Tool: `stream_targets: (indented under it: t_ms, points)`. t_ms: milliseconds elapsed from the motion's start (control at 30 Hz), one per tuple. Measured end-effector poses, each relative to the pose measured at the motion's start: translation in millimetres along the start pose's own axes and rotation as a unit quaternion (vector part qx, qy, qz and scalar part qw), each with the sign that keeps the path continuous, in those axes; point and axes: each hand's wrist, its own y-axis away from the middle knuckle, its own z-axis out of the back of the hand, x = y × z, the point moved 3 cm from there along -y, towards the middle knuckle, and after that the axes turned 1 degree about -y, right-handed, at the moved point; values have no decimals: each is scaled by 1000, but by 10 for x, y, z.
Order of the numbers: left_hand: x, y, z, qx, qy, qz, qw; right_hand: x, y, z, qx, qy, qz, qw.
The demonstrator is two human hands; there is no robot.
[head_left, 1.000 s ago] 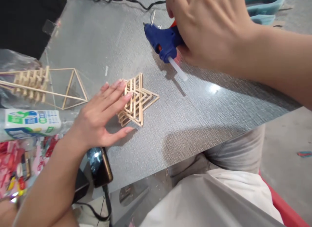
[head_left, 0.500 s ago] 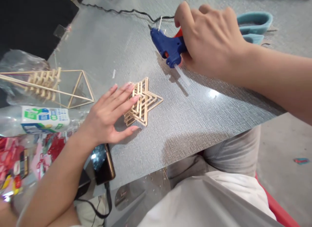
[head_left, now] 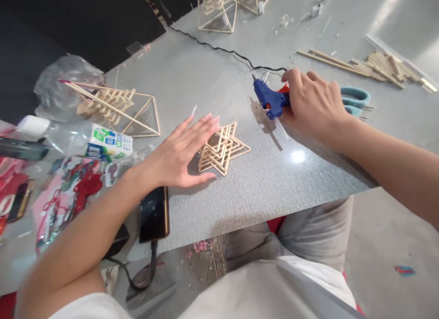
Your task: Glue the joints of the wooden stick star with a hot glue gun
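Note:
My left hand [head_left: 183, 154] lies with fingers stretched and thumb apart over the left side of a flat star of stacked wooden sticks [head_left: 224, 150]. Its fingertips cover part of the star; whether they press on it I cannot tell. My right hand [head_left: 313, 99] is wrapped around the handle of a blue hot glue gun [head_left: 270, 97], beyond the star and to its right. The gun's nozzle points to the far left, and a clear glue stick [head_left: 281, 128] sticks out of its rear. Pale-blue-handled scissors [head_left: 356, 98] lie just behind my right hand.
A wooden-stick frame [head_left: 156, 115] and a plastic bottle [head_left: 109, 140] lie on the left. A phone [head_left: 154, 216] rests by the near edge. Loose wooden sticks [head_left: 377, 67] lie far right; a black cord [head_left: 219, 48] crosses the table's far side.
The view has tilted up, showing more of the table's far side. The glue gun in my right hand is now farther right of the star. My left hand stays over the star.

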Motion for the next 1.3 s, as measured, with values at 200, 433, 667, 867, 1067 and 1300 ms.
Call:
stream_targets:
  t_ms: [200, 433, 667, 867, 1067, 1300]
  points:
    - [-113, -3, 48, 7, -71, -42, 997, -33, -13, -21, -25, -40, 8, 999]
    - [-288, -77, 16, -49, -124, -55, 990, -56, -30, -39, -5, -69, 3, 998]
    - [-387, -225, -39, -89, -167, -37, 981, -77, -25, -52, -15, -78, 14, 997]
    - [-364, -470, -104, -59, -87, 14, 994, -106, -50, -67, -12, -77, 1, 997]
    - [49, -435, 102, 38, 54, 179, 982, -164, -93, -110, -16, -71, -12, 997]
    - [361, -74, 19, 161, 137, 231, 950, -120, -65, -98, -11, -78, -6, 997]
